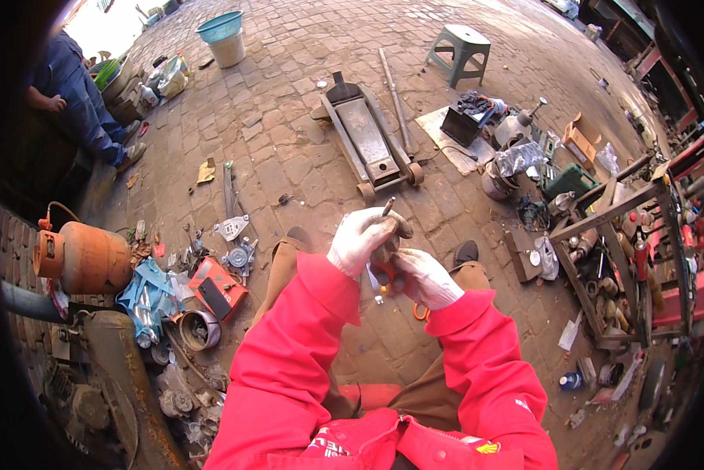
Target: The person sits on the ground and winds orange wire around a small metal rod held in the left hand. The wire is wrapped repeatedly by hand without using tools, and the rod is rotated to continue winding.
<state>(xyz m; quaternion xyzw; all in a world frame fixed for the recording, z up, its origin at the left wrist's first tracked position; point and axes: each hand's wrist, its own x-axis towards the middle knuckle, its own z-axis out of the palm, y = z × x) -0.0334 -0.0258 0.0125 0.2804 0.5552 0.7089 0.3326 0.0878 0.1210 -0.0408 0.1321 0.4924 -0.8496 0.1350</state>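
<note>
Both my hands wear white gloves with dark, soiled fingers and meet in front of my chest. My left hand (365, 237) is closed around a small dark metal part, whose thin stem (388, 207) sticks up between the fingers. Just right of and below it, my right hand (428, 279) is closed too, with its fingertips close against the part's lower side. An orange looped handle (421, 312) shows beneath my right palm; the rest of that tool is hidden. Between the hands hangs a small piece with a white tip (379, 298), too small to name.
A floor jack (367, 141) stands ahead on the brick paving, with a long bar beside it. To the left are an orange gas cylinder (93, 257), a red box (218, 288) bearing a phone, and loose parts. A metal frame (602, 211) stands right; a person (77, 94) is far left.
</note>
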